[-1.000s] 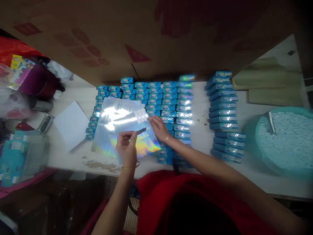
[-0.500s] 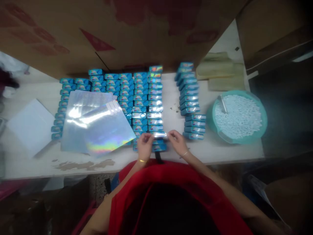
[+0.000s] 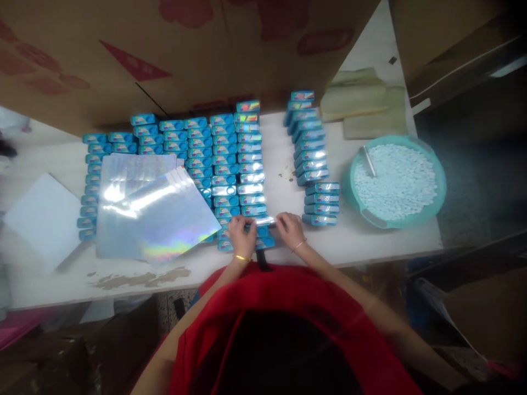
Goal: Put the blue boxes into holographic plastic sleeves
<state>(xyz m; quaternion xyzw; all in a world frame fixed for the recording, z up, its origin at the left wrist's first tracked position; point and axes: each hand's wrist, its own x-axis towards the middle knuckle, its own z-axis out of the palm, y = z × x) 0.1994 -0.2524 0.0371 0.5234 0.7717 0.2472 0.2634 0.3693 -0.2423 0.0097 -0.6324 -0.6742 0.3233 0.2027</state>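
Observation:
A small shiny silvery strip (image 3: pixel 264 220) is stretched between my two hands, over the near end of a column of blue boxes (image 3: pixel 251 188). My left hand (image 3: pixel 242 237) pinches its left end, with a yellow band at the wrist. At the right end, the closed fingertips of my right hand (image 3: pixel 290 230) grip the strip. Holographic silver sheets (image 3: pixel 152 214) lie on top of the box columns to the left. Another, shorter column of blue boxes (image 3: pixel 312 145) stands to the right of my hands.
A turquoise basin (image 3: pixel 440 189) of small white pieces with a metal scoop (image 3: pixel 369 161) stands at the right. Yellowish pads (image 3: pixel 364 101) lie behind it. A white sheet (image 3: pixel 45 219) is at the left. A big cardboard box (image 3: pixel 230 60) rises behind.
The whole view has shifted, so the things on the table appear slightly further left. Both hands keep hold of the strip; it stays over the same column of boxes.

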